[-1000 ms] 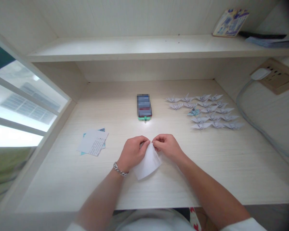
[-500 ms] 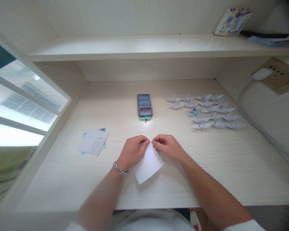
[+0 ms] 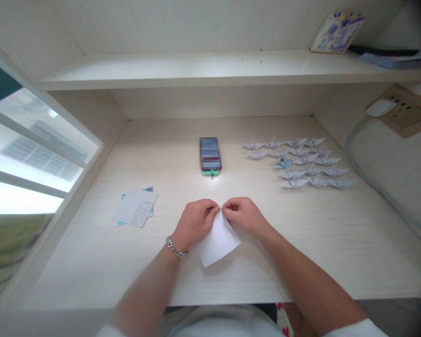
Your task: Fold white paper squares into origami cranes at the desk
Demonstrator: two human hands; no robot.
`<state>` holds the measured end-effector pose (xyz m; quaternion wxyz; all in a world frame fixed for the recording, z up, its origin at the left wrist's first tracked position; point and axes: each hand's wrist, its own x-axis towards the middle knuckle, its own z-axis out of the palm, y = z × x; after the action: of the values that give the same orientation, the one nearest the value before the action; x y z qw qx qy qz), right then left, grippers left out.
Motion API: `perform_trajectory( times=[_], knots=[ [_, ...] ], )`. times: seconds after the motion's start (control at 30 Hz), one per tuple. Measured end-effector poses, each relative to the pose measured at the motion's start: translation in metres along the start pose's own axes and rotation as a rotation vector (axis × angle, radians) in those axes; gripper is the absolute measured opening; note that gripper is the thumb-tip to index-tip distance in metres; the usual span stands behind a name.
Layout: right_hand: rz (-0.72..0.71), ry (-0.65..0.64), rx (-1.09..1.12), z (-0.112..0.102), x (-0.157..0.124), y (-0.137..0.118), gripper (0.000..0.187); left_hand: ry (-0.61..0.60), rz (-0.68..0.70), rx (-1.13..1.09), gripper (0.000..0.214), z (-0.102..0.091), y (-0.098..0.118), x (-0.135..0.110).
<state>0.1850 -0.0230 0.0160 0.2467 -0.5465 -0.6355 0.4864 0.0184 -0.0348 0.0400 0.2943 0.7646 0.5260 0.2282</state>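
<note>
A white sheet of paper (image 3: pixel 218 243) slants between my hands above the front middle of the desk, its far corner at my fingertips. My left hand (image 3: pixel 199 222), with a chain bracelet on its wrist, pinches the paper near that corner. Close beside it, my right hand (image 3: pixel 243 214) is closed, thumb against forefinger, at the same corner. The fingers partly hide the paper's top. Several folded paper cranes (image 3: pixel 315 181) stand in rows at the right, mostly white, with one blue crane (image 3: pixel 283 163) among them.
Beyond my hands lies a phone (image 3: pixel 210 154) with a green edge. Some paper sheets (image 3: pixel 135 208), one with writing, lie at the left. A cable (image 3: pixel 366 180) runs down the right side from a plug (image 3: pixel 381 108) in the wall socket. A shelf (image 3: pixel 210 68) crosses above the desk's back.
Both hands have shifted very slightly to the right with the paper. The paper's lower part has swung a little to the right; the grip looks the same.
</note>
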Motion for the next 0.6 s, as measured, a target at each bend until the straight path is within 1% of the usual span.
perform_trajectory(
  times=[0.07, 0.27, 0.37, 0.47, 0.6],
  knots=[
    [0.052, -0.004, 0.084, 0.0025, 0.0017, 0.0035, 0.016, 0.014, -0.003, -0.011, 0.021, -0.0003, 0.0010, -0.0002],
    [0.144, 0.033, 0.293, 0.0049, 0.0037, 0.0064, 0.012, 0.056, -0.011, -0.033, 0.019, -0.0032, 0.0011, -0.0008],
    [0.206, 0.005, 0.392, 0.0023, 0.0035, 0.0044, 0.011, 0.085, -0.026, -0.035, 0.019, -0.0056, -0.0012, -0.0003],
    [0.172, -0.036, 0.403, -0.0002, 0.0027, 0.0018, 0.012, 0.080, -0.030, -0.037, 0.020, -0.0062, -0.0030, 0.0005],
    [0.090, -0.083, 0.337, -0.0021, 0.0015, 0.0007, 0.015, 0.067, -0.019, -0.040, 0.019, -0.0045, -0.0041, 0.0007]
  ],
)
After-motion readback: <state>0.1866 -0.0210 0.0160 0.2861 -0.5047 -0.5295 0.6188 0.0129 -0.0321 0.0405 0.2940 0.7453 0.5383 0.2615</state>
